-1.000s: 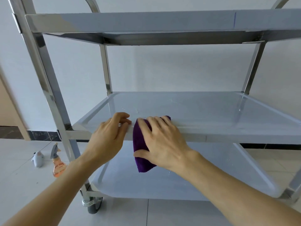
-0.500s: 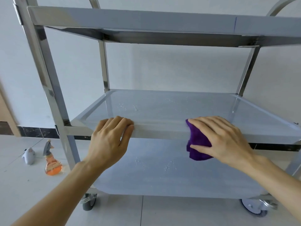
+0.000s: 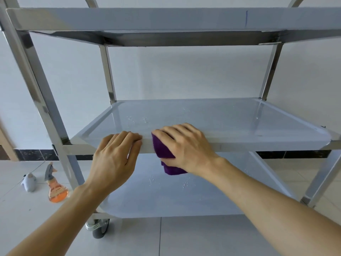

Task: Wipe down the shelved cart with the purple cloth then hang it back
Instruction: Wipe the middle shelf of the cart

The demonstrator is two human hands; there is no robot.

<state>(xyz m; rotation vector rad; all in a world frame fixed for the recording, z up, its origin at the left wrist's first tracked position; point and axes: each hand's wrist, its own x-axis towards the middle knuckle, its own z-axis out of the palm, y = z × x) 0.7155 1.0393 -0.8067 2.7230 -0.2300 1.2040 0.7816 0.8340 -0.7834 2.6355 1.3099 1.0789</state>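
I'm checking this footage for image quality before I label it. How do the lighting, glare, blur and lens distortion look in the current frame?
Head view: soft, even daylight with faint shadows; bright reflections on the cart posts; wide-angle bending bows the uprights and top shelf; both hands, left hand and right hand, and the purple cloth are sharp; droplets on the middle shelf are visible.

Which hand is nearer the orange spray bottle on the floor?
Left. The left hand rests on the middle shelf's front edge, above and right of the spray bottle; the right hand is farther right.
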